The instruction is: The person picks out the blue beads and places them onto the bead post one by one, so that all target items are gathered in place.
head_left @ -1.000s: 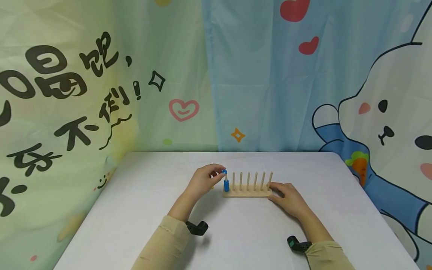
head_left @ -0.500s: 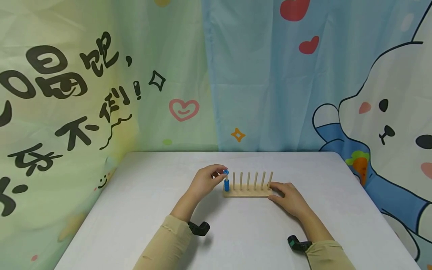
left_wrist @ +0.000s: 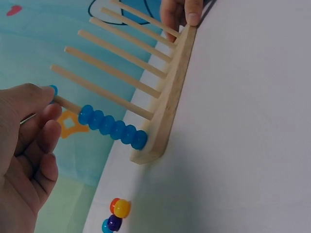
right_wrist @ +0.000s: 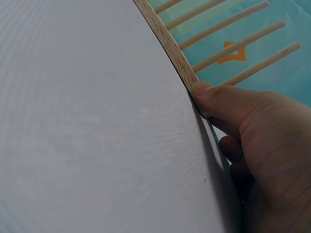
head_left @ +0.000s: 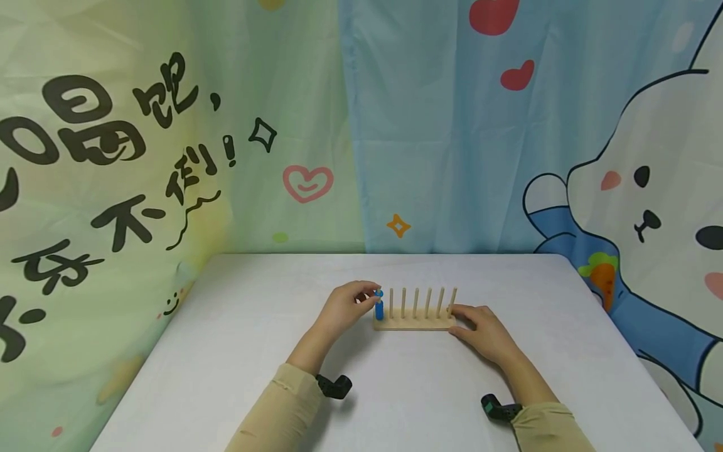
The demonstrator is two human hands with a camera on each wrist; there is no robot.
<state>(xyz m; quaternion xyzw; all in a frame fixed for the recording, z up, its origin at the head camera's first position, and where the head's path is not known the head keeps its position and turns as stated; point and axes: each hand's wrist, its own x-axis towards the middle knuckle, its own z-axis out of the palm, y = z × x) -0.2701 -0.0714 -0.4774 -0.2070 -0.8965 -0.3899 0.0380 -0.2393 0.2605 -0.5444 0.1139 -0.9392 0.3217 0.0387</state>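
A wooden peg board (head_left: 415, 324) stands on the table with a row of upright pegs. Several blue beads (left_wrist: 112, 127) are stacked at the bottom of its leftmost peg. At the top of that peg, my left hand (head_left: 343, 309) pinches another blue bead (left_wrist: 54, 91) between thumb and forefinger, mostly covered by the thumb in the left wrist view. The other pegs (left_wrist: 102, 92) carry no beads. My right hand (head_left: 484, 331) holds the right end of the board, its thumb (right_wrist: 206, 94) on the near face and its other fingers partly hidden behind.
A few loose beads (left_wrist: 121, 208), orange, yellow, purple and blue, lie on the white table (head_left: 418, 389) left of the board; the left hand hides them in the head view. A printed curtain (head_left: 407, 125) hangs behind the table's far edge.
My left hand has shifted slightly right and then lowered, bringing the pinched blue bead down at the top of the leftmost peg. The right hand and board have stayed put.
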